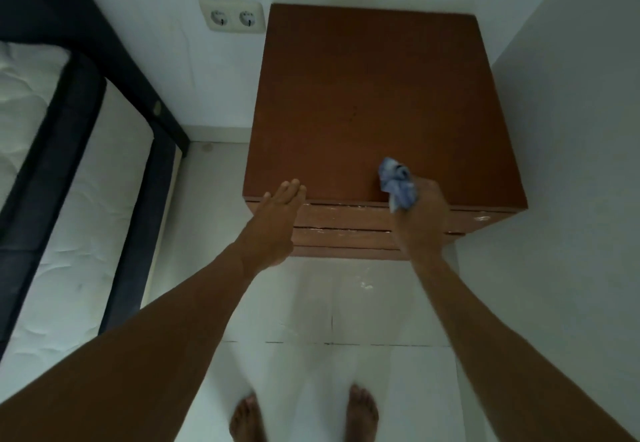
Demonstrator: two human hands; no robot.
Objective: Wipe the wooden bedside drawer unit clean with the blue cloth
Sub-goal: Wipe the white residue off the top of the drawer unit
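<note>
A white quilted mattress (31,171) in a dark bed frame (86,71) fills the left edge of the room, beside a white wall carrying a double wall socket (232,18). Moving right, the person's left hand (277,213) reaches out flat and empty, fingers straight and held together, its fingertips at the front left edge of the wooden bedside drawer unit (381,102). The unit stands in the corner, its back to the socket wall and its right side near the adjoining wall, its bare brown top seen from above and its drawer fronts (346,230) stacked below the front edge, with pale marks along them. Further right, the person's right hand (420,214) is closed around the bunched blue cloth (396,183), which rests on the top near its front edge, right of centre. Below, two bare feet (362,414) stand on the white tiled floor (311,303).
</note>
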